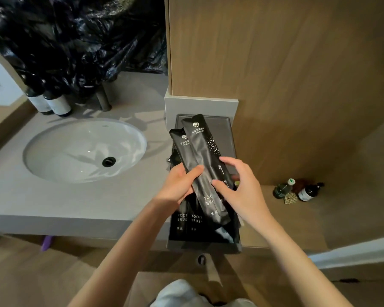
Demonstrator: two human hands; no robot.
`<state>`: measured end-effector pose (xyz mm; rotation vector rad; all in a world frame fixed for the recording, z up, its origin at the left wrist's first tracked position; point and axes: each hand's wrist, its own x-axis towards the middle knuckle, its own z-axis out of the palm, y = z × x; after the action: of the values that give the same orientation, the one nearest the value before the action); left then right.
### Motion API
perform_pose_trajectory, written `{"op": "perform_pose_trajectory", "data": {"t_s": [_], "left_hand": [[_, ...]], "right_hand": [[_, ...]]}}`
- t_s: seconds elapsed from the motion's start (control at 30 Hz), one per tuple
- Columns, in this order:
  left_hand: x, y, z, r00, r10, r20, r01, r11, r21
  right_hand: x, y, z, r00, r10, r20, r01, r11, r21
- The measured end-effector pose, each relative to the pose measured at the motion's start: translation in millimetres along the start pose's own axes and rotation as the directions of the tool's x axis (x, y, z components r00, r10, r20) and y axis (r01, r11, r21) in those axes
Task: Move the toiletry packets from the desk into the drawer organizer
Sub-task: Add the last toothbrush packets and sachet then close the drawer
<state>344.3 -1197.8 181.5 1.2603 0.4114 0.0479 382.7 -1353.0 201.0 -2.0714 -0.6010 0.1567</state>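
Observation:
Several long black toothbrush packets (203, 151) are fanned upright above the black drawer organizer (227, 134), which sits pulled out beside the sink counter. My left hand (177, 185) grips the packets from the left, thumb across the front one. My right hand (239, 187) holds the front packet from the right, fingers curled around its edge. More black toothbrush packets (186, 220) lie flat in the near part of the organizer, partly hidden by the held ones.
A white oval sink (84, 149) is set in the grey counter (20, 196) at left. Two dark bottles (51, 103) and a black plastic bag (75, 41) stand behind it. A wooden panel (286, 63) rises at right; small bottles (297, 191) sit on a low ledge.

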Motion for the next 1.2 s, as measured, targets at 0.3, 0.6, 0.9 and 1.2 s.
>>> {"op": "perform_pose_trajectory", "data": {"t_s": [0.3,0.6,0.9,1.2], "left_hand": [[-24.6,-5.1,11.8,1.000,0.027,0.011,-0.027,0.998,0.062],[-77.7,-20.0,-3.8,0.993,-0.117,-0.010,0.114,0.940,0.322],[-51.0,-49.9,-1.1,0.937,-0.337,-0.091,0.339,0.817,0.466],[7.0,-66.9,23.7,0.930,-0.286,-0.231,0.356,0.858,0.371]], "right_hand": [[-5.0,15.1,-32.1,0.950,0.253,0.186,-0.303,0.891,0.338],[-22.7,50.0,-70.8,0.903,0.352,0.246,-0.419,0.849,0.323],[-39.3,61.0,-73.5,0.879,0.421,0.223,-0.476,0.795,0.377],[-48.8,59.1,-73.4,0.875,0.443,0.196,-0.485,0.806,0.341]]}}
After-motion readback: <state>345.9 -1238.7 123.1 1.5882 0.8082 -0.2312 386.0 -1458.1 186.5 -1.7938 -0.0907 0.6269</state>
